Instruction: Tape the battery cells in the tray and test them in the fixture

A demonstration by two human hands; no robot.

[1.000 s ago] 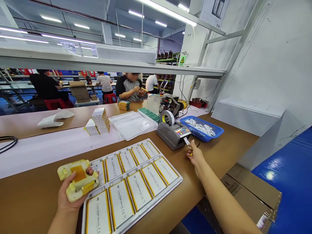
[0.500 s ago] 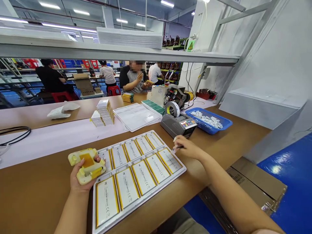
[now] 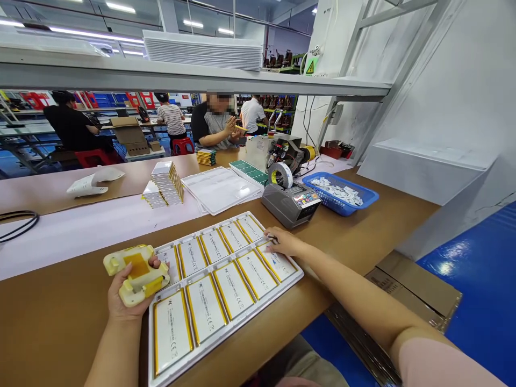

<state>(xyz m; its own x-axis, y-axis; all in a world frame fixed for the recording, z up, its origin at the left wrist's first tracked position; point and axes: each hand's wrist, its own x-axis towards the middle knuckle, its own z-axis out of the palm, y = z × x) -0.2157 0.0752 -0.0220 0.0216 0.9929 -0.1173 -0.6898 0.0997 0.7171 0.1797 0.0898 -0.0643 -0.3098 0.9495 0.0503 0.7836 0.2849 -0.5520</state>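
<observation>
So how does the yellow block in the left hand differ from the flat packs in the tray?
The yellow block is thick and knobbly; the flat packs are thin, smooth rectangles. The block sits gripped in the left hand, while the packs lie in rows in the white tray, the right hand on one. The packs carry printed text; the block none. Both show yellow.

You work under bright, even light from long white ceiling tube lamps point(image 3: 121, 7), which leave only soft, faint shadows on the brown matte worktop point(image 3: 363, 226). The glossy blue floor point(image 3: 479, 301) throws a pale glare patch. Straight lines bow toward the edges, and the nearest sleeve corner blurs.
</observation>
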